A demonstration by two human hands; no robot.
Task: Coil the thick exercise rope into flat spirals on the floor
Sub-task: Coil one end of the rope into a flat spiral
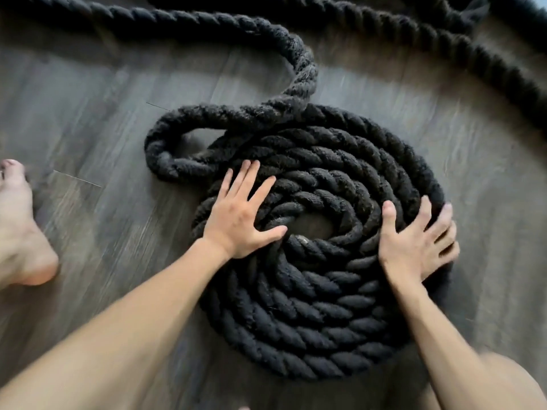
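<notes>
A thick black twisted rope lies as a flat spiral (319, 309) of several turns on the grey wood floor, with a small bare gap at its centre. My left hand (242, 216) rests flat, fingers spread, on the spiral's left inner turns. My right hand (417, 242) presses flat on the right outer turns, fingers apart and slightly blurred. From the spiral's top a loose loop (165, 137) bulges out to the left, and the free rope (305, 63) runs up and away.
More of the same rope (461, 42) snakes across the top and right of the floor. A bare foot (20, 226) stands at the left edge. Part of a knee (503, 380) shows at the lower right. Bare floor (88, 113) lies left of the spiral.
</notes>
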